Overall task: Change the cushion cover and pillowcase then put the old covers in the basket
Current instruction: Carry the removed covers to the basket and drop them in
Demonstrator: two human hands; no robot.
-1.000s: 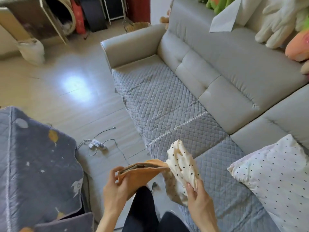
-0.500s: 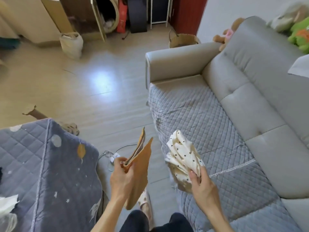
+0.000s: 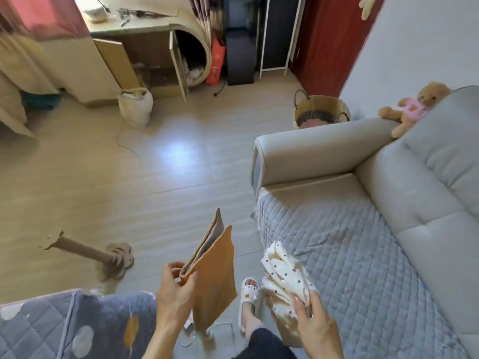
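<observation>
Change: since a second ago the view has lifted toward the room, and the two covers, then touching, are now apart.
Orange cover [image 3: 213, 275]: folded, upright, low centre; left hand [image 3: 175, 294] holds its edge, fingers [image 3: 193, 277] curled round it.
Dotted cover [image 3: 283, 274]: bunched, grasped in the clenched right hand [image 3: 315, 323] beside the sofa [image 3: 324, 154].
Basket [image 3: 320, 104]: on the floor behind the sofa armrest, well apart from both covers.
</observation>
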